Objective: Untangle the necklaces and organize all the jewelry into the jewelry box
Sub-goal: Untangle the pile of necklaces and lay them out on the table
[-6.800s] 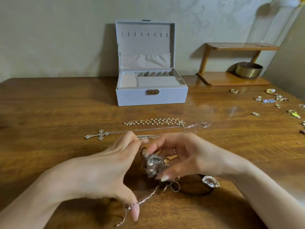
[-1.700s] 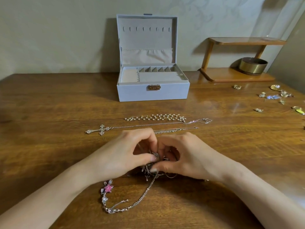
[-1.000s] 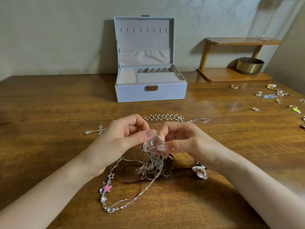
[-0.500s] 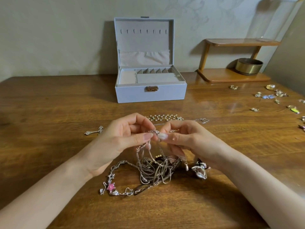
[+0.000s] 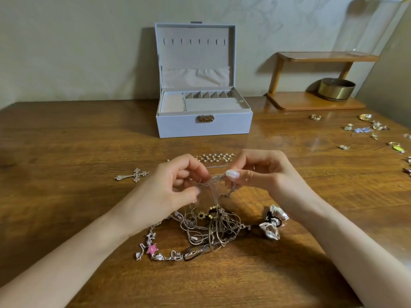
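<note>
A knot of tangled silver necklaces (image 5: 211,230) lies on the wooden table (image 5: 66,152) in front of me. My left hand (image 5: 171,187) and my right hand (image 5: 260,172) each pinch strands at its top and hold them lifted a little above the pile. A chain with a pink star charm (image 5: 152,249) trails out to the lower left. Shiny silver pendants on a black cord (image 5: 270,230) lie to the right. Behind my hands lie a cross pendant (image 5: 133,175) and a gold beaded chain (image 5: 214,157). The grey jewelry box (image 5: 203,127) stands open at the back.
Several small earrings and charms (image 5: 364,130) are scattered at the far right of the table. A wooden two-tier shelf (image 5: 311,103) with a brass bowl (image 5: 335,88) stands at the back right against the wall.
My hands have lifted from the table with strands pinched between them and drawn slightly apart. The tangle has loosened and spread beneath them, baring the pendants and the star chain.
</note>
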`<act>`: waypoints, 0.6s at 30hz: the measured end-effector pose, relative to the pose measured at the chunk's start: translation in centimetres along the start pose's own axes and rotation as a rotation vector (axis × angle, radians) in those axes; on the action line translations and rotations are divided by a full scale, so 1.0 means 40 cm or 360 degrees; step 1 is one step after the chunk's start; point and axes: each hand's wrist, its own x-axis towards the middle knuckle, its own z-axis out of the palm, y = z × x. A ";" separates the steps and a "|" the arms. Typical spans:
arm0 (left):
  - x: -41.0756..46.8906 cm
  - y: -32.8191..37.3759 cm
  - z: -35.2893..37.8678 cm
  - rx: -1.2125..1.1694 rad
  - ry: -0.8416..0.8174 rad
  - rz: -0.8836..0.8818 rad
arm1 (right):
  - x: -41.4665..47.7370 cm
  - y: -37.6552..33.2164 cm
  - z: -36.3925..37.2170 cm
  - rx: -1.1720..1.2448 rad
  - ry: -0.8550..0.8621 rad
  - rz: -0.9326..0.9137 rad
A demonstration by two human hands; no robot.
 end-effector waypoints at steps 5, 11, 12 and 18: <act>-0.002 -0.006 0.011 0.0332 0.0107 0.0056 | -0.002 -0.003 -0.002 0.0056 -0.0005 -0.0036; -0.004 0.007 0.008 0.0363 0.0115 0.0147 | -0.001 -0.005 -0.002 0.0118 0.0048 -0.0071; -0.003 0.007 0.008 0.0354 0.0108 0.0152 | -0.001 -0.005 -0.002 0.0147 0.0055 -0.0068; -0.003 0.002 0.010 0.0464 0.0051 0.0106 | -0.002 -0.012 -0.002 0.0261 0.0064 -0.0078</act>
